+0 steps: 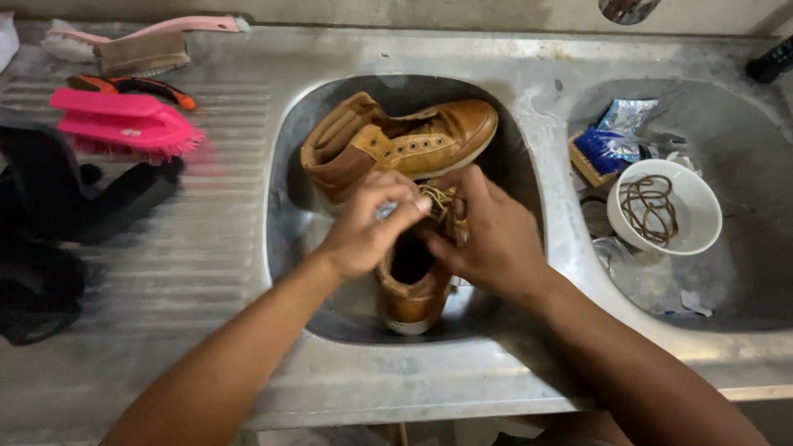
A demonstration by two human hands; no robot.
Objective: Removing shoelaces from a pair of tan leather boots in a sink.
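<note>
Two tan leather ankle boots sit in the left basin of a steel sink (pixel 285 157). The far boot (pixel 396 140) lies on its side with empty eyelets. The near boot (pixel 411 289) stands upright with its heel toward me. My left hand (pixel 368 223) and my right hand (pixel 487 231) meet over its tongue, fingers pinched on the brown lace (pixel 436 198) threaded at the front.
A white bowl (pixel 700 211) holding a coiled brown lace stands in the right basin, beside a blue scrub pad (pixel 605 150) and foil packets. On the ribbed drainboard at left lie a pink brush (pixel 124 122), a tan brush (pixel 142 51) and black cloth (pixel 49 215).
</note>
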